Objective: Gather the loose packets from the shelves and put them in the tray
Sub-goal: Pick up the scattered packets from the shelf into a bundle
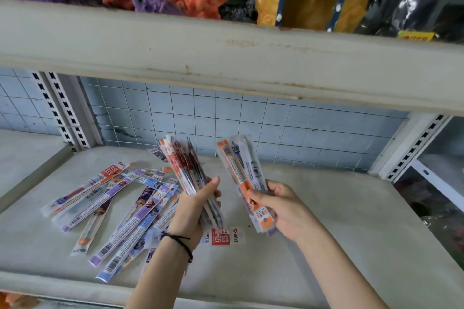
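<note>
We can read very little here. On the packet (221, 236) lying flat on the shelf (326, 233) just below the left hand (198, 204), we see a red block with large white Chinese characters, upside down from our side, and beside it a small red heart-shaped logo with tiny characters too blurred to make out. A second packet (110, 172) at the far left of the loose pile carries the same kind of red block with white characters. On the other packets we see barcodes and fine print, none legible. A yellow tag (415, 37) on the upper shelf bears red marks we cannot read.
</note>
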Tool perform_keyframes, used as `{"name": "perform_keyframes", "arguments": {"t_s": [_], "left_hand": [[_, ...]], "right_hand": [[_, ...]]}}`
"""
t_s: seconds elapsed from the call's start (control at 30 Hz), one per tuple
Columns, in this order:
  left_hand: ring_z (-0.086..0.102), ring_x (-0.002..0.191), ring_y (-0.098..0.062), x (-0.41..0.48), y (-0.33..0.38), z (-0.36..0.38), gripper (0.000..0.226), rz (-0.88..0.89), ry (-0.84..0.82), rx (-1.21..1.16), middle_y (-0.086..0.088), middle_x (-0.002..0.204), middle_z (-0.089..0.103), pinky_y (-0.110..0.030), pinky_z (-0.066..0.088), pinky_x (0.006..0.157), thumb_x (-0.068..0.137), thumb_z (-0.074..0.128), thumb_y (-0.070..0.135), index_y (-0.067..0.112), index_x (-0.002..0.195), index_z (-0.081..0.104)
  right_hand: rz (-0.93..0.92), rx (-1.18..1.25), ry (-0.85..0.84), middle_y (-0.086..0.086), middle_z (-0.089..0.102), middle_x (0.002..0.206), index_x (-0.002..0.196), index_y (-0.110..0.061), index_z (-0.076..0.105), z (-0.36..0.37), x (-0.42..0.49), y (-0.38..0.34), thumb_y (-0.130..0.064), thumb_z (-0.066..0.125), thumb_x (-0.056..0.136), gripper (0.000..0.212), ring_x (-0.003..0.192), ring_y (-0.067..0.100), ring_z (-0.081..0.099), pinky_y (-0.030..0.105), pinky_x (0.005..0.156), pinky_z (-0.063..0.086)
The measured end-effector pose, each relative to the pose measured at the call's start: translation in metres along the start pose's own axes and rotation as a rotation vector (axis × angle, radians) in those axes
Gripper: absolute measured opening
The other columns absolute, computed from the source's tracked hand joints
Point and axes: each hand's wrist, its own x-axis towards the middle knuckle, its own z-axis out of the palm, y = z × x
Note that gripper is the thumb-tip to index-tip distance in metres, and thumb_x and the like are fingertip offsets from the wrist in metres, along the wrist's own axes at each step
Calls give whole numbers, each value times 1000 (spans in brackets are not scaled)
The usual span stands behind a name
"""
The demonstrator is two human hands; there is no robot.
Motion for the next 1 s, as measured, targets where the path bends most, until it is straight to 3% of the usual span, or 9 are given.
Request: {"name": "perform_keyframes", "arguments": {"t_s": [0.1,0.2,0.4,0.47,0.57,0.7,0.77,0.83,1.0], "left_hand": [[68,96,-33,1,5,10,46,34,-96,6,-19,105,69,-47,55,83,70,78,26,3,107,64],[62,106,-44,2,11,13,58,36,-156,-29,-27,117,64,-58,47,94,72,76,25,1,120,58],[67,97,-40,0,7,21,50,68,-54,92,-18,104,70,-55,54,85,66,79,14,6,113,61],[69,92,-38,-1,6,22,45,72,-40,152,-17,100,72,-53,56,82,67,79,11,7,108,63],[69,87,-37,-2,4,24,33,89,-4,174,-18,96,69,-51,57,78,73,75,0,5,103,62],[66,87,-38,-2,2,22,36,77,27,25,-22,97,64,-59,54,81,76,70,0,0,110,59],[64,86,-37,0,3,16,40,32,25,-119,-20,94,64,-62,50,86,71,74,7,2,108,60],[64,77,-31,1,5,10,34,29,14,-222,-14,88,64,-53,50,87,67,75,13,8,99,63],[66,69,-22,7,0,11,34,41,65,-327,-10,86,65,-33,58,62,66,73,19,11,97,61]], "right_hand": [[38,31,-43,15,74,87,101,0,69,8,-2,7,-10,77,64,39,73,25,71,33,61,56],[50,16,-50,21,73,95,103,5,67,13,-6,11,-2,72,74,30,82,30,71,40,70,59],[10,-219,-7,20,74,93,95,-3,70,22,-13,12,-15,74,80,20,86,38,71,58,80,55],[22,-276,-21,17,74,90,94,-5,70,22,-14,10,-15,72,82,15,81,34,72,52,73,58],[38,-318,-70,11,74,85,93,-6,70,22,-19,7,-13,70,84,12,69,21,72,28,48,56],[73,-208,-99,12,75,89,94,-8,71,20,-19,7,-15,76,78,18,81,25,71,36,74,58],[72,-164,-111,10,73,82,96,-6,71,16,-21,9,-24,78,74,29,72,20,68,30,63,52],[76,-69,-60,3,71,73,93,-8,71,13,-23,15,-28,74,69,32,59,12,63,23,51,40],[15,312,69,6,69,74,96,-4,68,22,-25,30,-16,78,66,34,54,11,57,19,46,38]]}}
